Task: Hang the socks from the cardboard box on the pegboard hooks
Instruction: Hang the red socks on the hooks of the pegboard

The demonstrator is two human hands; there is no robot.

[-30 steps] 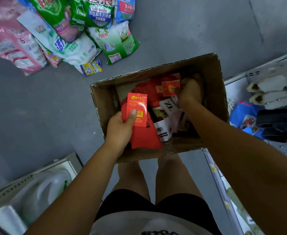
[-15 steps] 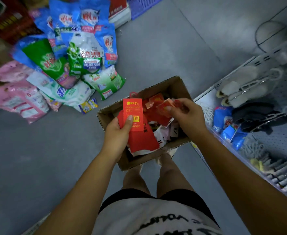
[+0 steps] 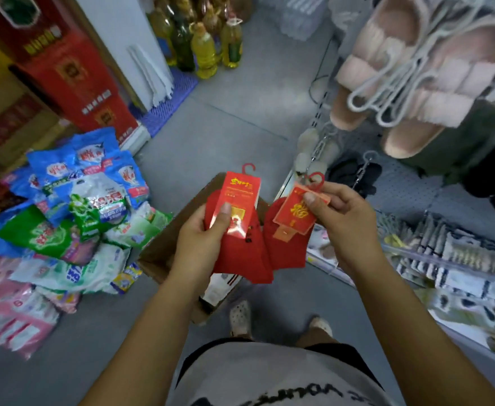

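The left hand [image 3: 204,230] is clamped, thumb in front, on a pair of red socks with a tall red paper label [image 3: 239,227]; its small red plastic hook points up and away from the hand. The right hand [image 3: 335,212] pinches a second red sock pair with a gold-printed red card [image 3: 291,227], tilted, its hook just above the fingers. The brown cardboard box [image 3: 164,250] lies below both hands. The grey perforated pegboard [image 3: 407,183] stands to the right of the right hand, so that hand is nearer to it and probably hangs first.

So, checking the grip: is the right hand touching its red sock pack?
Touching. The head view shows the right hand pinching the sock pack's card, thumb pressed on its front.
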